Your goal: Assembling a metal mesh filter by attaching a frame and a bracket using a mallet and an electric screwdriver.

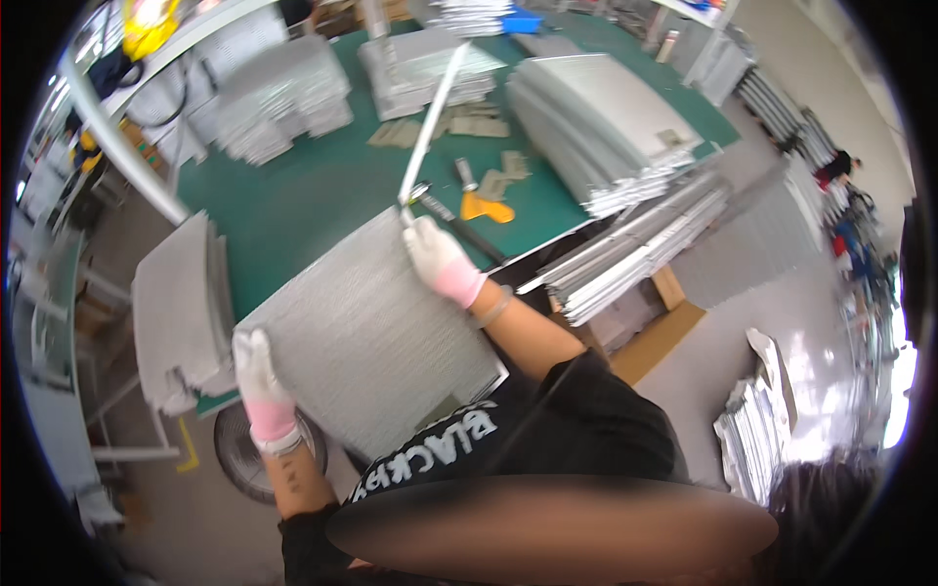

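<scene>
A large grey panel (362,332) with a finely ribbed face lies tilted between my hands, reaching from the table edge to my body. My left hand (262,386), in a white and pink glove, is closed on the panel's left edge. At the far right corner my right hand (445,262), gloved alike, closes round the end of a thin white strip (433,125), against the panel. The strip's free length sticks out over the table. A black-handled hammer (454,223) lies beside my right hand, and a yellow-orange tool (486,207), perhaps a scraper, rests just beyond it.
On the green table (293,195) stand stacks of grey panels, one at left (181,303) and a large one at right (606,117). Small flat pieces (477,122) lie mid-table. Bundled strips (635,244) hang over the right edge above a cardboard box (657,342). A round fan (256,454) stands below.
</scene>
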{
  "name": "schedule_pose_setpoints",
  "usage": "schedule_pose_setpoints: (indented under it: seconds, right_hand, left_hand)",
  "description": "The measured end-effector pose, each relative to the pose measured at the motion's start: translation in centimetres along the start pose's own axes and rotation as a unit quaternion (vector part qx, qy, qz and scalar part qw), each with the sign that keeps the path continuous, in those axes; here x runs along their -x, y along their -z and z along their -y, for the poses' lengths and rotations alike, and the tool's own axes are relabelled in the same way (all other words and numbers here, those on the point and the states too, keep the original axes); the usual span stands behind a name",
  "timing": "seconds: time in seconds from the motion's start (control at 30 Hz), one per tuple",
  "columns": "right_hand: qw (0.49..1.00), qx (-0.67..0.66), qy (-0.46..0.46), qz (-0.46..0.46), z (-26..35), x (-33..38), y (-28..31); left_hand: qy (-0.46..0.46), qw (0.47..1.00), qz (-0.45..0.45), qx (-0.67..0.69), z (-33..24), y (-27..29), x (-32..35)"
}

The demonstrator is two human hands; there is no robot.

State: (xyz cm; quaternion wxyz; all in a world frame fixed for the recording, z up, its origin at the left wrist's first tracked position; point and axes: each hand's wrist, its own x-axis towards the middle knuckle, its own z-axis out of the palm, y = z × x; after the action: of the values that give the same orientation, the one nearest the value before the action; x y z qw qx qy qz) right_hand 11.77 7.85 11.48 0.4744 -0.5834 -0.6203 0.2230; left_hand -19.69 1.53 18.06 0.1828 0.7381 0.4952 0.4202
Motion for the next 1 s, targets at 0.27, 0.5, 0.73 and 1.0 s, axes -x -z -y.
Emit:
schedule_pose_setpoints:
  seconds: [0.27, 0.5, 0.73, 1.0]
  right_hand:
    - [0.962, -0.244, -0.113, 0.050, -2.3, 1.8, 1.4]
    - [0.985, -0.169, 0.001, -0.041, -0.4, 3.7, 6.5]
    - [0.901, -0.421, -0.081, 0.062, -1.8, 4.2, 7.5]
    - [0.907, -0.396, -0.131, 0.063, -3.9, 4.7, 7.1]
  left_hand:
    - [0.038, 0.996, -0.021, 0.075, 9.0, -3.3, 0.5]
    - [0.058, 0.978, 0.012, 0.200, 1.9, -3.6, -1.0]
    - [0.079, 0.968, 0.016, 0.237, -3.7, -3.3, -2.2]
    - [0.056, 0.957, -0.004, 0.285, -5.6, -4.6, -2.3]
